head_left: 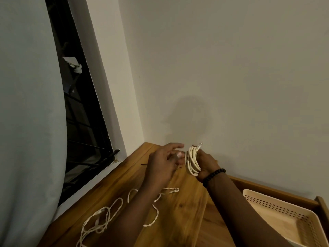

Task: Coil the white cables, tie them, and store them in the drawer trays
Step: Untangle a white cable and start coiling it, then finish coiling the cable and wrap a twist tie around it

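from the head camera, the only view i have, my right hand (204, 164) is closed around a small bundle of coiled white cable (192, 162), held upright above the far end of the brown wooden tabletop (187, 211), near the corner wall; gripping it round the middle looks meant to keep the loops from springing apart, and a short end with a clear connector (199, 145) pokes out at the top, seemingly wrapped round the loops. my left hand (163, 163) sits just beside the coil with fingers spread and loose, holding nothing that i can see, probably free to tuck the end or reach for a tie. a thin black tie-like strip (144, 164) lies on the wood just left of that hand, though it is too small to be sure. nearer me, another loose white cable (99, 220) sprawls uncoiled on the tabletop, so more work remains. at the lower right, the pale perforated plastic tray (284, 207) sits in the open wooden drawer (267, 188), ready to take the bundle.
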